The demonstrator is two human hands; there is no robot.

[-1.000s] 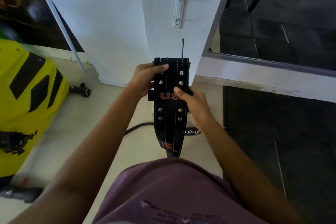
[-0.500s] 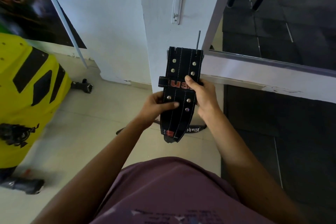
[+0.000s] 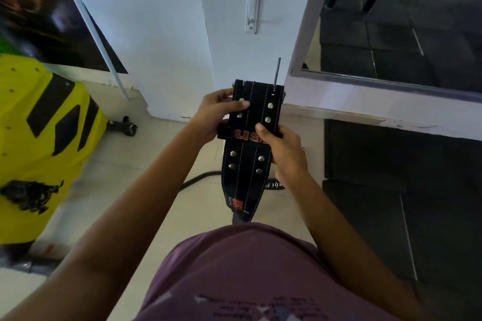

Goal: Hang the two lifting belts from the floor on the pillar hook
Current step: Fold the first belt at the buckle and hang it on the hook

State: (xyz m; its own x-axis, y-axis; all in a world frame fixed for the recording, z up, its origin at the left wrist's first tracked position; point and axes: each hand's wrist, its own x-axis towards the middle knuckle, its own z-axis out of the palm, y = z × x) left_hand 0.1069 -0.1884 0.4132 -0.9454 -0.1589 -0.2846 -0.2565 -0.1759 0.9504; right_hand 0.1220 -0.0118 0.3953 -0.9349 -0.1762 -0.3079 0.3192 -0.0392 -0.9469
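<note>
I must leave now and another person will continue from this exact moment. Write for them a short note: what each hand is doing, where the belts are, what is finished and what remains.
Left hand: grips the upper left edge of the black studded belt, thumb on its front.
Right hand: grips the same belt at the right edge, thumb on the red lettering.
Belt: held upright in front of the white pillar, its metal prong sticking up at the top.
Second belt: partly hidden behind the first, lower down; it seems to lie on the floor.
Done: first belt picked up.
Left: hang it, then fetch and hang the second. I cannot clearly make out the hook.
</note>
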